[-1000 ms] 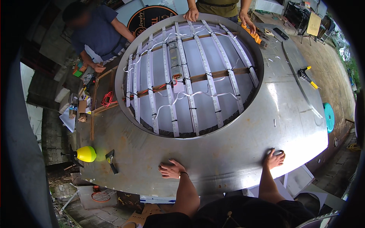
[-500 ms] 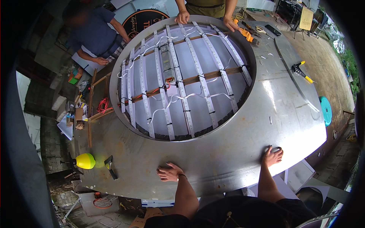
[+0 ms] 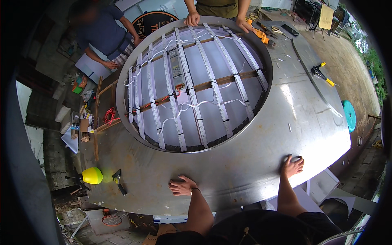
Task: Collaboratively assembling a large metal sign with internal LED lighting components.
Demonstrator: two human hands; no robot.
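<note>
My left hand (image 3: pixel 182 186) rests on the grey metal tabletop (image 3: pixel 155 171) with its fingers spread, holding nothing. Further right, my right hand (image 3: pixel 292 166) lies on the same bright metal surface, fingers apart. A small dark patch shows beside its fingertips; I cannot make out whether it is shadow. Ahead of both hands sits a large round metal-rimmed sign box (image 3: pixel 267 98), its open back facing up. Across it run several LED strips (image 3: pixel 209 69), joined by white wires (image 3: pixel 188 107) and tied to wooden slats (image 3: pixel 204 86). A perforated power supply (image 3: pixel 176 67) is fixed among them.
Across the table a co-worker's hands (image 3: pixel 192 18) touch the rim beside an orange tool (image 3: pixel 261 36). Another person (image 3: pixel 104 32) stands far left. On the table lie a yellow spray bottle (image 3: pixel 92 175), a scraper-like tool (image 3: pixel 119 181), black-and-yellow pliers (image 3: pixel 322 74) and a thin strip (image 3: pixel 312 77).
The view has shifted slightly, so the sign box appears a little further left. The person at far left has shifted their arms slightly. My hands stay in place.
</note>
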